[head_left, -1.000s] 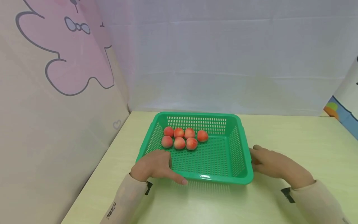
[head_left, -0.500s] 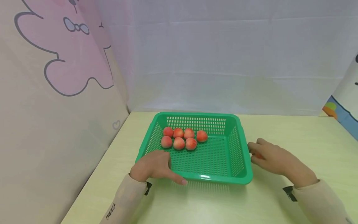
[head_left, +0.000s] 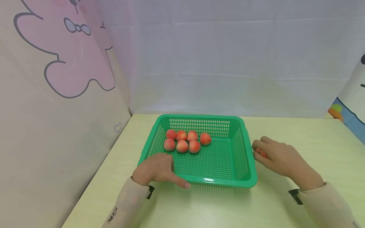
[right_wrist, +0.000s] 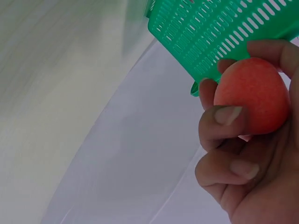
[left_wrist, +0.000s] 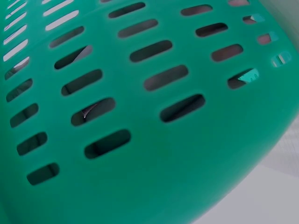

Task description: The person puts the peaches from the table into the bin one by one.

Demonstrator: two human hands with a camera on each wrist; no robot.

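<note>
A green plastic basket (head_left: 211, 181) with slotted walls holds several red-and-yellow peaches (head_left: 182, 146), grouped at its back left. My left hand (head_left: 155, 169) grips the front-left rim, its fingers bent down inside and its thumb stretched out across the front edge. In the left wrist view the slotted basket wall (left_wrist: 140, 177) fills the picture, with skin tones showing through some slots. Just off the basket's right side, my right hand (head_left: 280, 158) holds one more peach (right_wrist: 252, 93). Its fingers and thumb are curled round the fruit, most of which is hidden in the head view.
The basket stands on a pale yellow-green table (head_left: 299, 133). A white cloth (head_left: 228, 63) hangs behind it, and a cloth with a pink cartoon animal (head_left: 80, 63) hangs along the left. A patterned cloth (head_left: 353, 104) shows at the right edge.
My right hand has risen a little along the basket's right side, and a peach now shows between its fingers. The left hand and the peaches in the basket have stayed put.
</note>
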